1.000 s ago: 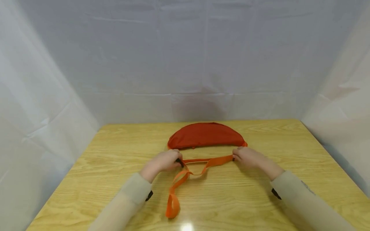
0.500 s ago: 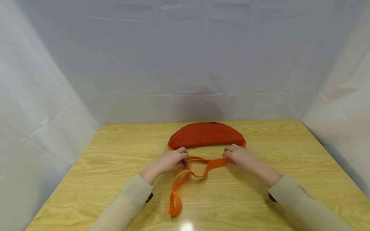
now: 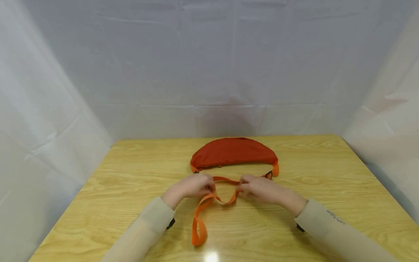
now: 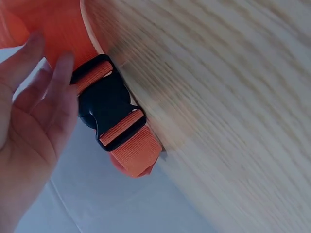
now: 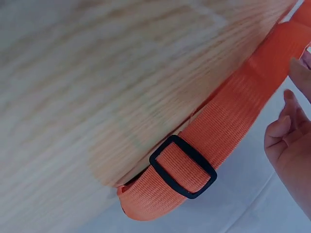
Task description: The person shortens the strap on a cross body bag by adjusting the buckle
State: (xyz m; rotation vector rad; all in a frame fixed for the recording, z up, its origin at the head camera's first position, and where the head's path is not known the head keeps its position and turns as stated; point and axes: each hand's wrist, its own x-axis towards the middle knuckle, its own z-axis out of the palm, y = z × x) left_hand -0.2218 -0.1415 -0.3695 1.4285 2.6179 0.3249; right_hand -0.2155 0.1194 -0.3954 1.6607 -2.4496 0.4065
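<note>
A red waist bag (image 3: 234, 152) lies on the table with its curved edge toward the back. Its orange strap (image 3: 199, 233) comes forward from both ends and twists into a loose loop at the front. My left hand (image 3: 196, 186) pinches the strap left of centre, just past a fastened black side-release buckle (image 4: 104, 99). My right hand (image 3: 262, 190) pinches the strap between thumb and fingers, a short way left of a black strap slider (image 5: 183, 167). Between the two hands the strap sags in a small loop. Some fingertips are hidden in the head view.
The pale wooden table (image 3: 131, 160) runs to a white sheet backdrop (image 3: 157, 120) behind the bag. More white sheeting hangs at both sides. Black wrist-camera straps show under both sleeves.
My right hand has slid left along the strap, from near the bag's right end toward the centre, uncovering the slider. My left hand has shifted slightly right, past the buckle.
</note>
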